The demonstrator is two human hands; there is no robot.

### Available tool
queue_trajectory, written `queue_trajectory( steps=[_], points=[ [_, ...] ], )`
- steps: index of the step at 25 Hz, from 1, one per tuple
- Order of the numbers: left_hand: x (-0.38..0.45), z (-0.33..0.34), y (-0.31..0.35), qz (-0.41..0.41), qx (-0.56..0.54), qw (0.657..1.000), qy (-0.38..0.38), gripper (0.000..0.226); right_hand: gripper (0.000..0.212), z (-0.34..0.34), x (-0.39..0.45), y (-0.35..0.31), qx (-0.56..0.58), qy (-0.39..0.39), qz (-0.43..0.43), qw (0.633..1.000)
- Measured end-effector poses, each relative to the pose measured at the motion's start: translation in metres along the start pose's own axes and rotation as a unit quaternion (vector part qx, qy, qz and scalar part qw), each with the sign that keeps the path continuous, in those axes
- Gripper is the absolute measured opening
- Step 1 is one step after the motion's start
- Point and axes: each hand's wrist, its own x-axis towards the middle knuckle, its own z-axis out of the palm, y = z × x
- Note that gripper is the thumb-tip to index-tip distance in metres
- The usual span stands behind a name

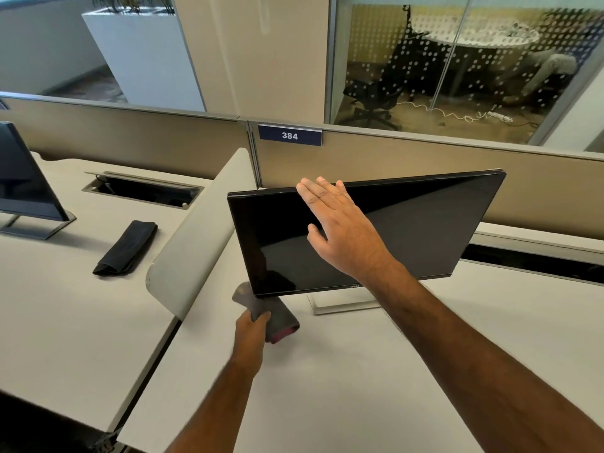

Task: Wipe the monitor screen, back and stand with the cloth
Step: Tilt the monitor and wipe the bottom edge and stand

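A black monitor (418, 223) stands tilted on a pale desk, its dark screen facing me and its silver stand base (343, 304) showing below the bottom edge. My right hand (340, 230) is held in front of the screen's upper middle, fingers straight and reaching the top edge. My left hand (251, 325) grips a bunched grey cloth (277, 317) with a pink edge, just below the monitor's lower left corner. The monitor's back is hidden.
A curved grey divider (199, 233) separates this desk from the left one, where a folded black cloth (125, 248) and a second monitor (23, 181) sit. A partition wall with a "384" sign (290, 135) runs behind. A cable slot (536, 263) lies behind the monitor.
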Motion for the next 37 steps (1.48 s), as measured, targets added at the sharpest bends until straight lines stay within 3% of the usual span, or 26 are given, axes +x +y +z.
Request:
queue_trajectory(
  steps=[2,4,6,9,11,13,15,17,19,21,23,25,27,31,34,35,37],
  points=[
    [-0.014,0.02,-0.007,-0.078,-0.019,0.996,-0.045,0.05,0.062,-0.002,0.0,0.002,0.0,0.001,-0.004,1.0],
    [-0.031,0.042,-0.009,-0.102,-0.039,0.986,-0.13,0.064,0.063,-0.004,0.0,0.003,0.005,0.002,-0.008,1.0],
    [-0.059,0.063,0.007,-0.071,-0.045,0.978,-0.191,0.046,0.063,-0.008,-0.007,0.001,0.031,0.017,-0.015,0.999],
    [-0.075,0.084,0.024,-0.012,0.038,0.983,-0.181,0.033,0.054,-0.01,-0.043,0.006,0.11,0.065,-0.022,0.992],
    [-0.084,0.093,0.033,0.014,0.087,0.981,-0.175,0.035,0.044,0.001,-0.084,0.018,0.172,0.068,0.033,0.982],
    [-0.093,0.099,0.038,0.036,0.099,0.979,-0.176,0.037,0.044,0.019,-0.126,0.031,0.24,0.049,0.164,0.956],
    [-0.099,0.107,0.039,0.048,0.079,0.978,-0.186,0.038,0.059,0.034,-0.16,0.041,0.293,0.021,0.333,0.896],
    [-0.102,0.114,0.038,0.043,0.048,0.975,-0.211,0.039,0.073,0.044,-0.187,0.048,0.399,-0.036,0.465,0.79],
    [-0.103,0.123,0.03,0.028,0.041,0.969,-0.242,0.048,0.072,0.053,-0.21,0.051,0.56,-0.065,0.507,0.652],
    [-0.103,0.133,0.021,0.016,0.042,0.963,-0.267,0.05,0.063,0.059,-0.226,0.052,0.654,-0.051,0.522,0.545],
    [-0.1,0.141,0.013,0.006,0.041,0.959,-0.279,0.047,0.049,0.064,-0.234,0.052,0.667,-0.036,0.543,0.509],
    [-0.095,0.146,0.008,0.017,0.089,0.958,-0.273,0.042,0.046,0.069,-0.238,0.057,0.646,-0.025,0.566,0.512],
    [-0.084,0.148,-0.001,0.053,0.17,0.952,-0.247,0.04,0.045,0.076,-0.244,0.072,0.6,-0.033,0.576,0.555],
    [-0.051,0.138,-0.02,0.157,0.294,0.927,-0.172,0.044,0.038,0.087,-0.246,0.112,0.401,-0.03,0.573,0.714],
    [-0.025,0.122,-0.028,0.224,0.403,0.88,-0.115,0.053,0.043,0.1,-0.242,0.141,0.127,-0.042,0.478,0.868],
    [-0.016,0.117,-0.03,0.244,0.43,0.863,-0.099,0.056,0.047,0.109,-0.241,0.149,0.067,-0.082,0.454,0.885],
    [-0.002,0.109,-0.035,0.271,0.461,0.842,-0.071,0.061,0.055,0.125,-0.236,0.149,0.018,-0.153,0.465,0.872]
  ],
)
